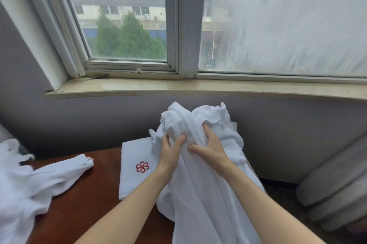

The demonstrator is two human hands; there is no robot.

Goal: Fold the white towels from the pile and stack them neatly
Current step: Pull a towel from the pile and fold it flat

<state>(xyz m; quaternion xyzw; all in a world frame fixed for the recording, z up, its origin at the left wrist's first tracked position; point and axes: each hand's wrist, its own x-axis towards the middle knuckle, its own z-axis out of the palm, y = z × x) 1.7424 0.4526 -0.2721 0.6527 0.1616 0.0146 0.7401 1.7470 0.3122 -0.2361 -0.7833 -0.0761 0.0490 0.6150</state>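
White towel point(198, 194) raised, bunched & crumpled at top, rest draping down at right side of table point(85, 210); folded towel point(135, 156) w/ red flower logo lies flat just left, partly under it; unfolded pile point(29, 188) far left.

Both hands point(190, 150) gripping bunched white towel point(198, 194), folded towel point(137, 166) on table point(89, 204)

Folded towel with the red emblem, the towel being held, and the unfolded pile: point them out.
folded towel point(131, 182), head view, flat top face, left half.
held towel point(200, 194), head view, hanging part, middle.
pile point(17, 190), head view, crumpled middle.
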